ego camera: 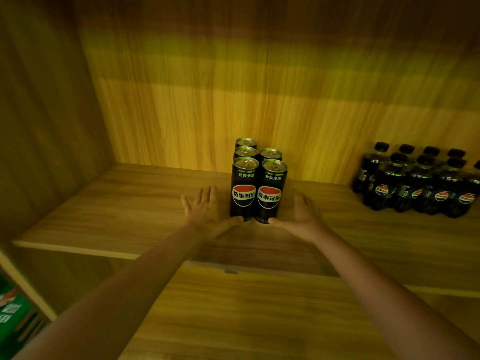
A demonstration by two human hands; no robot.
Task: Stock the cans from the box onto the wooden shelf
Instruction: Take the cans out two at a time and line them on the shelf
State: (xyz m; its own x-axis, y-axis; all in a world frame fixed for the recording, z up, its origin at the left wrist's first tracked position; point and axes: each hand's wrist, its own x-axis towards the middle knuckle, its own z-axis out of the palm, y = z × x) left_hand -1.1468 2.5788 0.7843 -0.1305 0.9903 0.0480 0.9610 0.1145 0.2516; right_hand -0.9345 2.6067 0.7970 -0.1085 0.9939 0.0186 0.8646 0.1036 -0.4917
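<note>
Five black cans point(257, 185) stand upright on the wooden shelf point(130, 211) against its back wall, three in the left row and two in the right, all touching. The left hand point(207, 216) and right hand point(301, 216) lie open on either side of them with straight fingers, gripping nothing, each thumb tip at the base of a front can. Dark bottles point(420, 183) stand well apart to the right, and a green carton point(13, 315) shows at the lower left edge.

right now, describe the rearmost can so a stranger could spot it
On the wooden shelf, find the cluster of black cans left of the bottles. Its left column runs three deep; the rearmost can ends it, nearest the back panel. It alone has no can beside it.
</note>
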